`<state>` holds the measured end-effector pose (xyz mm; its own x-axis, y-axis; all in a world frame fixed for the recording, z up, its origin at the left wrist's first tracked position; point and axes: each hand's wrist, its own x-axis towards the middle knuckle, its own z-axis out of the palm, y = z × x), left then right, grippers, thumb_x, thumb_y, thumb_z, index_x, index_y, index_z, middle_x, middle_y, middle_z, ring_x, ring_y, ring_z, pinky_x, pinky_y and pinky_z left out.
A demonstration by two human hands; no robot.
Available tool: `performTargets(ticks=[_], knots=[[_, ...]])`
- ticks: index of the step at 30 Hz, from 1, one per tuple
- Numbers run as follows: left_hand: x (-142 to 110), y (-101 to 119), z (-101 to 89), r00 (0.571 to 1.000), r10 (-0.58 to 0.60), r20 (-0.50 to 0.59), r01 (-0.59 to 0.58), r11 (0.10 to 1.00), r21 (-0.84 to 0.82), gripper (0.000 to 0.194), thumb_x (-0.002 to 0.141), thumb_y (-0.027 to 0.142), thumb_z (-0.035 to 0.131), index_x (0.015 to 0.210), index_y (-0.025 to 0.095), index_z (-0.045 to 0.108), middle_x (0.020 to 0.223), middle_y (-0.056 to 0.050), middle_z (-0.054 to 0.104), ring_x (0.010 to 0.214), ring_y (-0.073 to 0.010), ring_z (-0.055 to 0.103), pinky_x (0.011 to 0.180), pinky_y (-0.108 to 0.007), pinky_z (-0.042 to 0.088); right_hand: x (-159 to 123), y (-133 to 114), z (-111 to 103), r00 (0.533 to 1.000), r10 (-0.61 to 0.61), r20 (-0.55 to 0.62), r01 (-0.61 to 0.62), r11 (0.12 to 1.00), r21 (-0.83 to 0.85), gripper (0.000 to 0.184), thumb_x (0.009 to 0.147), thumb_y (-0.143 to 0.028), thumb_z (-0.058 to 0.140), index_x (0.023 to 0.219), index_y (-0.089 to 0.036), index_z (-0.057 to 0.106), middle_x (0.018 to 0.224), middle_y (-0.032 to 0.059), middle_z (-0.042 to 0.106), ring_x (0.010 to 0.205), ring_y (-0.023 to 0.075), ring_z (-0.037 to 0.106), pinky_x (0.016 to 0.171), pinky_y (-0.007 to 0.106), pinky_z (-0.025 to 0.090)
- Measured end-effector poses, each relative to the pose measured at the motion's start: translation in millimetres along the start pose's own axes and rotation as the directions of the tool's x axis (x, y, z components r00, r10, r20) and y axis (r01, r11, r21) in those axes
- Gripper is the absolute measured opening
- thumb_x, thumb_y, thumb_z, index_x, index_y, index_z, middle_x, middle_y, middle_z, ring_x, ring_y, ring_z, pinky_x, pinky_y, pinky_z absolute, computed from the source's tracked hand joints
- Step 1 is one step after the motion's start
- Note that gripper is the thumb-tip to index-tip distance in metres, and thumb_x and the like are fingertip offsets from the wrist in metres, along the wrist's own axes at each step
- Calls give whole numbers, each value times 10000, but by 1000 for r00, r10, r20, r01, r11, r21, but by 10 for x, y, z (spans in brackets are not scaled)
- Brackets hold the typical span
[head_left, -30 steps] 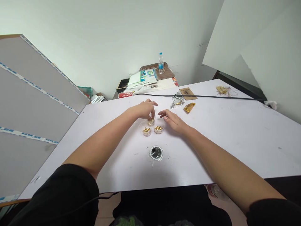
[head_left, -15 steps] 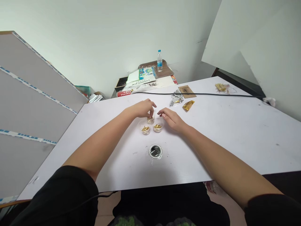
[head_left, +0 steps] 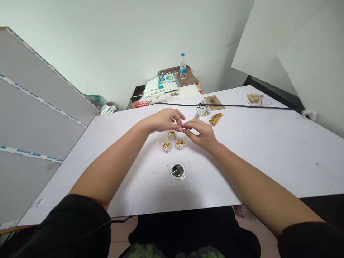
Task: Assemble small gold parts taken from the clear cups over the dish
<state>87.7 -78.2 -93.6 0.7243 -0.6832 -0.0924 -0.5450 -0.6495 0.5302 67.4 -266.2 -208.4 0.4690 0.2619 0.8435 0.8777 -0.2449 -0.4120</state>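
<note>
Right below our touching fingertips [head_left: 180, 129] sits the far cup [head_left: 172, 137], small and clear, holding slim gold pieces [head_left: 172, 134]. A moment ago our left hand [head_left: 167, 120] was down at it while our right hand [head_left: 203, 134] waited apart; now the left has lifted and the two meet, thumbs and fingers closed to a pinch. We judge that the work has gone from picking out to two-handed handling, though we cannot tell what, if anything, the fingers grip. On our side of the hands, on the table [head_left: 215, 182], stand the left cup [head_left: 166, 149] and the right cup [head_left: 180, 147], both with similar gold pieces. Beyond the right hand lie a gold foil packet [head_left: 216, 118], a silver packet [head_left: 202, 114] and, farther, a brown card [head_left: 214, 101].
</note>
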Motion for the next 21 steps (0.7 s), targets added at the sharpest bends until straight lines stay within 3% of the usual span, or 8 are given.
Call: performTargets(ticks=[7,11,15,19,21], knots=[[-23,6,-2,995,-74,63,83,984,-156,212,686,347,762,752,150,720,1256,-67,627,972,-194,649,850,-337,531,-6,-8,-1,1000,1,-14,0,999,50,93,885,-276,649,834,-243,720,841,53,736,724,186,683,636,357,572],[-33,1,40,995,-71,74,83,982,-170,177,693,306,747,726,138,700,1236,-77,633,1033,-213,632,892,-347,521,10,-72,-2,1000,-13,0,13,997,72,96,879,-221,638,806,-233,699,782,40,731,686,178,680,613,341,560],[-130,17,45,999,-34,22,36,993,-109,193,734,337,727,754,147,697,1165,-77,646,1087,-219,602,956,-359,497,15,-135,7,1000,9,8,-10,996,84,90,886,-214,617,817,-221,674,765,32,720,668,163,664,613,324,552],[-353,-14,-2,991,2,-131,4,999,49,192,812,379,677,837,197,730,1211,-57,616,1134,-227,561,1026,-402,443,-12,-139,32,982,185,-19,-183,979,85,106,889,-290,622,830,-203,627,756,34,699,664,159,652,611,316,557],[-441,-47,-5,993,23,-118,-3,986,169,187,828,398,671,824,230,753,1314,-39,560,1228,-254,490,1052,-413,413,-28,-128,46,965,261,-9,-258,959,115,134,909,-317,594,853,-195,603,776,43,691,691,164,659,628,319,561]])
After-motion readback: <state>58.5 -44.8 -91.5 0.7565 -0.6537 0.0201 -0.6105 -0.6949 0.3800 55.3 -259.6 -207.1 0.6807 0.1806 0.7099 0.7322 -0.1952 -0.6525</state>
